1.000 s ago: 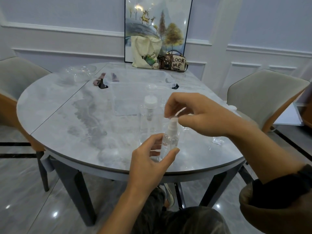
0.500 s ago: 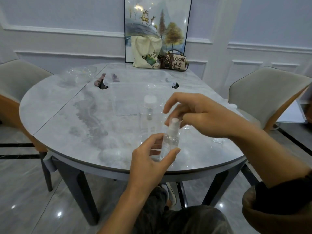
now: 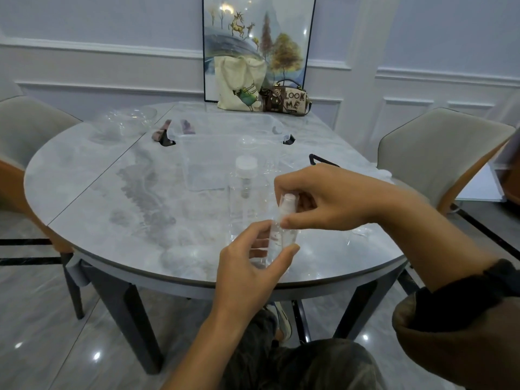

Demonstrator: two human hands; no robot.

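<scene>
Over the near edge of the grey marble worktop (image 3: 112,192), the left hand (image 3: 247,274) grips a small clear plastic spray bottle (image 3: 282,235), its long axis nearly upright. Directly above it, the right hand (image 3: 332,198) pinches its white spray cap (image 3: 288,202).

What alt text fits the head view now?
The left hand holds a small clear bottle at the near edge of a grey table, while the right hand pinches its white spray top. Behind stand a taller capped bottle and a clear box. A tote and a handbag sit at the far edge.
</scene>
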